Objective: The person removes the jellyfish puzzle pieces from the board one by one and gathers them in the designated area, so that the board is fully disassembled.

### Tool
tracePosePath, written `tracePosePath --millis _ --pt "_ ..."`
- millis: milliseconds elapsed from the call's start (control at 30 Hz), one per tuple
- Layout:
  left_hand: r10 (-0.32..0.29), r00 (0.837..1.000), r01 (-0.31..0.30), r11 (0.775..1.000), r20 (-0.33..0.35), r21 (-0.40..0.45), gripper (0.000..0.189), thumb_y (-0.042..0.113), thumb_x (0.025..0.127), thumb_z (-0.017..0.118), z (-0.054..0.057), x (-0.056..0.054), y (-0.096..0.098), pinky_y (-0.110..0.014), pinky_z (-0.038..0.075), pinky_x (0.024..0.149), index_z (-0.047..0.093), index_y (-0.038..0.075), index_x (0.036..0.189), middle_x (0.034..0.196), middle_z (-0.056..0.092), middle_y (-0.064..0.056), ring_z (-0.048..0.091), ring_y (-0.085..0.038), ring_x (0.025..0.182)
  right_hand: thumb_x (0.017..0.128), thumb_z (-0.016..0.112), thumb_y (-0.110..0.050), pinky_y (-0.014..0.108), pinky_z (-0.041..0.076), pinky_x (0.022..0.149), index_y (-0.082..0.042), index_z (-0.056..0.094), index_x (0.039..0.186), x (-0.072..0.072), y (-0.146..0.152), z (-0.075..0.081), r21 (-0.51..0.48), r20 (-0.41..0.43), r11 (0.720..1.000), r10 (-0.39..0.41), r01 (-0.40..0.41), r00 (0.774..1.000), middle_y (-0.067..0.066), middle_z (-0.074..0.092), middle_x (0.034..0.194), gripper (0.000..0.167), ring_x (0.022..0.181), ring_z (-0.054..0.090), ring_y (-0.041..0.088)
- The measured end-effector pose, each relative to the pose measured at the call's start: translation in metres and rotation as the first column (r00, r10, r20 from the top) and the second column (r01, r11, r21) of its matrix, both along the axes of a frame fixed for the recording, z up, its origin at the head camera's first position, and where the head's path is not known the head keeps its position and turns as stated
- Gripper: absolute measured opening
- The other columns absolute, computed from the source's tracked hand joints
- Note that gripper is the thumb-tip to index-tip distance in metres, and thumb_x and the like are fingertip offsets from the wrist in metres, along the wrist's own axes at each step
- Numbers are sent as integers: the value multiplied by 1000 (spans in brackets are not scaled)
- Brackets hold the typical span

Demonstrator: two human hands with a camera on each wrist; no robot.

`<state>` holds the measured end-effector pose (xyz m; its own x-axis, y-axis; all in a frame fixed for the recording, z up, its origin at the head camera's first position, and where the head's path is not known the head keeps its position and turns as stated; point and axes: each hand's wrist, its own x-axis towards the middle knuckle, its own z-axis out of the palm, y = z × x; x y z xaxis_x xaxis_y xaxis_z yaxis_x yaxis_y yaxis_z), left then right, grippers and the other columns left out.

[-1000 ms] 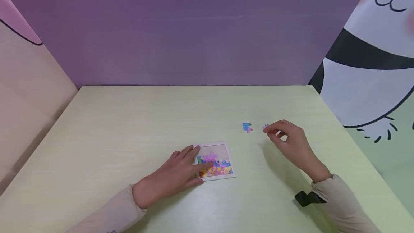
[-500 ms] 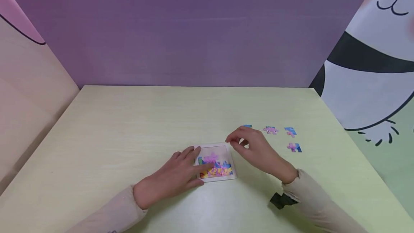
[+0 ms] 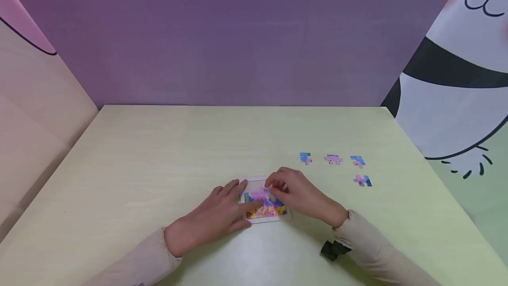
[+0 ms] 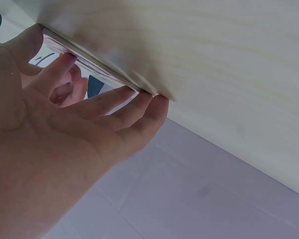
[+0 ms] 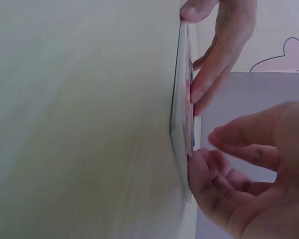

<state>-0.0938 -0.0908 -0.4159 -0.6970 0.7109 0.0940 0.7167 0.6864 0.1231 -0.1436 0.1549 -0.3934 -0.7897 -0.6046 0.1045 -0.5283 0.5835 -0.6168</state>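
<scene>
Head view: left hand (image 3: 216, 215) lies flat, fingers steadying the puzzle tray (image 3: 265, 202) near-centre on the counter (image 3: 158, 167). Right hand (image 3: 297, 193) pinches something small over it, presumably a piece.

Wrist views: keep the tray (image 5: 182, 114) pinned and lower gently.

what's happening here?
A person is working on a small jigsaw puzzle in a tray on a pale green table. The left hand rests flat on the tray's left edge, steadying it. The right hand is over the tray's upper part, fingers curled; whether it holds a piece is hidden. Four loose pieces lie on the table to the right.
</scene>
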Motion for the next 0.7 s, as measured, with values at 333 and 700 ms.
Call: tracePosePath --millis 333,700 --pt "8 1000 -8 1000 21 -7 49 47 99 58 0 -1 0 -56 43 101 52 34 145 152 40 -23 38 -42 139 93 64 -4 25 50 69 -6 69 104 2 -3 -3 62 0 998 2 -2 1000 -3 56 91 12 78 53 11" --pt "-6 1000 6 1000 -6 2 48 45 98 60 1 0 0 -56 44 99 53 33 144 150 42 -24 40 -42 137 90 69 -2 24 50 68 -8 69 104 8 -10 -6 31 17 999 -7 7 1000 -1 55 91 16 79 54 11"
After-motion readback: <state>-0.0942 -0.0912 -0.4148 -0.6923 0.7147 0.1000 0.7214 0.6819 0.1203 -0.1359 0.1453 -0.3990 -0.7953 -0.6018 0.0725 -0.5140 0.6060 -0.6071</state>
